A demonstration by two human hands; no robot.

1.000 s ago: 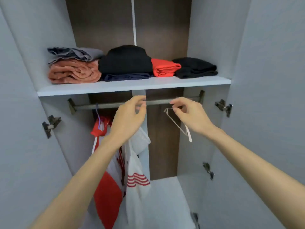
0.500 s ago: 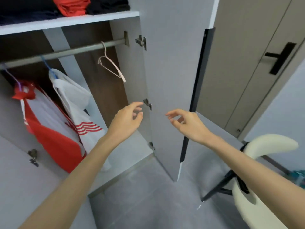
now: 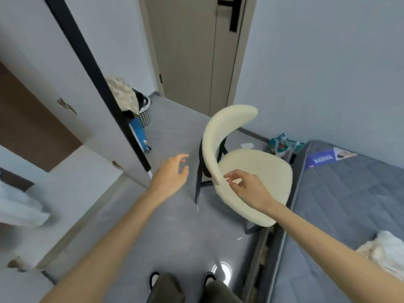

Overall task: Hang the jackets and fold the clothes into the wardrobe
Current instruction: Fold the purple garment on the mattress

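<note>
Left hand [image 3: 172, 174]: fingers loosely spread, empty, over the floor just left of the chair [image 3: 258, 171].
Right hand [image 3: 249, 189]: fingers slack, empty, tips at the chair's backrest end; contact unclear.
White garment [image 3: 384, 246]: on the bed [image 3: 349, 193], right of the chair.
Wardrobe door [image 3: 43, 51]: left of the chair.
Change: both hands remain empty; rail and hanger gone from view.

blue mattress label [image 3: 325, 158], print perhaps too blurred

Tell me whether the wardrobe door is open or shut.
Open: the wardrobe door stands swung out over the floor, its black edge toward the camera, and the wardrobe's brown inside shows left of it.
</note>
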